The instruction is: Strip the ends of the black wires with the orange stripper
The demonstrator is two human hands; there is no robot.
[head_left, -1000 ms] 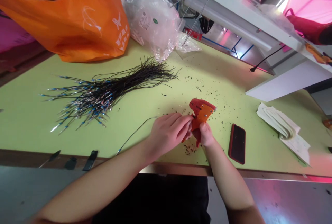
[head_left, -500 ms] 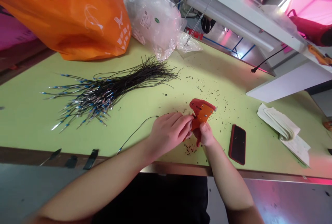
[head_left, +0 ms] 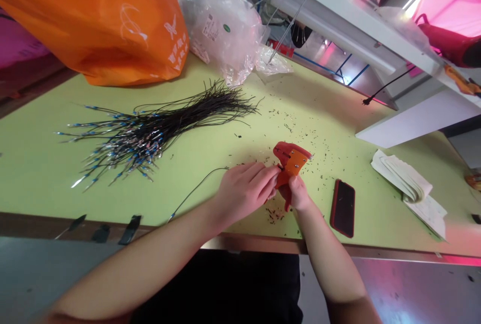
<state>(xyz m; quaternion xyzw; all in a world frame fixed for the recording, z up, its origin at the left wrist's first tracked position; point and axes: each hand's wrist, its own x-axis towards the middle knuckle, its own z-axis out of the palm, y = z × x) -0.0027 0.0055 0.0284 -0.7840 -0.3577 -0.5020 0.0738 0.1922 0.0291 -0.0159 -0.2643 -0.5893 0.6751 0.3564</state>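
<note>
My right hand is wrapped round the handles of a red and orange wire stripper, with its head turned up and away from me. Close against the tool's jaw side, the fingers of my left hand pinch a thin black wire. The wire trails out behind that hand to the left and ends in a blue-banded tip near the table's front edge. Its other end is hidden by my fingers and the tool. A large bundle of black wires with blue and silvery tips lies to the left on the yellow-green table.
An orange bag and a clear plastic bag stand at the back left. Right of my hands lie a phone and a folded cloth or paper. Small black scraps dot the tabletop. A white shelf support stands at the right.
The view has shifted very slightly. Both hands, the wire and the wire stripper hold nearly the same position.
</note>
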